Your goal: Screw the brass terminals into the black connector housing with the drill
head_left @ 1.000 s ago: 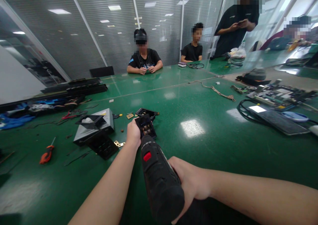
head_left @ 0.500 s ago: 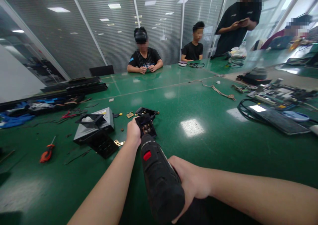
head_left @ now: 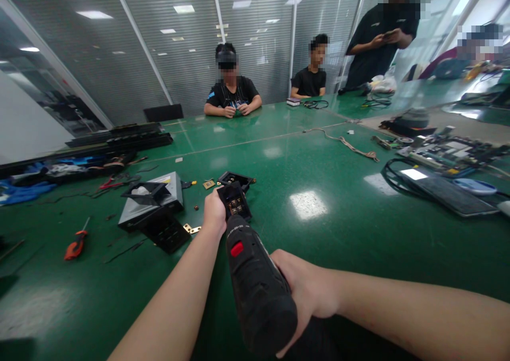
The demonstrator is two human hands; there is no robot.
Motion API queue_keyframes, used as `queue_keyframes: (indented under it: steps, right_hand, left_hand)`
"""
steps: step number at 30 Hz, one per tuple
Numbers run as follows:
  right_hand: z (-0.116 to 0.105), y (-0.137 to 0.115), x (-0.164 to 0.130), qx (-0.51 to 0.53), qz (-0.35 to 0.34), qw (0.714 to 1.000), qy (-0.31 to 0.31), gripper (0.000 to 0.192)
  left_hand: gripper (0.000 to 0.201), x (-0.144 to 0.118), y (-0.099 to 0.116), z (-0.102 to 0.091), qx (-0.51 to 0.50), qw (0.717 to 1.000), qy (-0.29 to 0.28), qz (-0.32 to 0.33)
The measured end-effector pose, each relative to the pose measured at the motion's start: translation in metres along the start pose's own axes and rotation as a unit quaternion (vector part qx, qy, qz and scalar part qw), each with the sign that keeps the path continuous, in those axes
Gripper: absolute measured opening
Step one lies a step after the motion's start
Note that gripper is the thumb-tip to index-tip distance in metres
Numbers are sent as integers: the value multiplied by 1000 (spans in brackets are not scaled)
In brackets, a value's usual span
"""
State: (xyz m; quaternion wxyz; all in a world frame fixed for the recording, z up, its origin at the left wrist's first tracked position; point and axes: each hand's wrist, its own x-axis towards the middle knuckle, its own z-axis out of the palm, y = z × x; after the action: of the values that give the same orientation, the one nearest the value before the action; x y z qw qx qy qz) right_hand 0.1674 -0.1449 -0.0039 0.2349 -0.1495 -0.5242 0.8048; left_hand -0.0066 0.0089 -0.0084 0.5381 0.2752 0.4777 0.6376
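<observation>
Power drill: the cordless power drill, black with a red switch, points forward from the lower middle, its front end at the held housing.
Right hand: the right hand is wrapped round the drill's grip.
Left hand: the left hand grasps the left side of the black housing, whose open face shows coppery fittings.
Green tabletop, right: a wide stretch of tabletop runs from the housing to the black slab and circuit board, with the cord farther back.
Tight side, left: brass strips lie just beside the left wrist; a second black housing leans by the grey metal box; the orange screwdriver lies farther left.
Behind the work: another black part sits close beyond the held housing.
Hidden: the bit's contact cannot be told; the left fingertips and most of the drill grip are covered.
Cut off: both forearms leave the view.
</observation>
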Motion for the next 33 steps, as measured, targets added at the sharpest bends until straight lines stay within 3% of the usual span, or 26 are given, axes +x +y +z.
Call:
queue_keyframes:
  steps: [19,25,28,33]
  right_hand:
    - [-2,1,1,-5,6,1000,10,51]
    - [-17,17,1,38,6,999,12,70]
    - [-22,24,2,32,-4,999,6,67]
    - [-18,13,2,35,15,999,-6,65]
  left_hand:
    - [24,6,-5,-5,-8,1000,-20,-22]
    - [35,14,-10,-11,24,999,-39,-23]
    - [37,15,-10,-12,25,999,-40,-25]
    - [43,8,-4,-9,18,998,-46,-35]
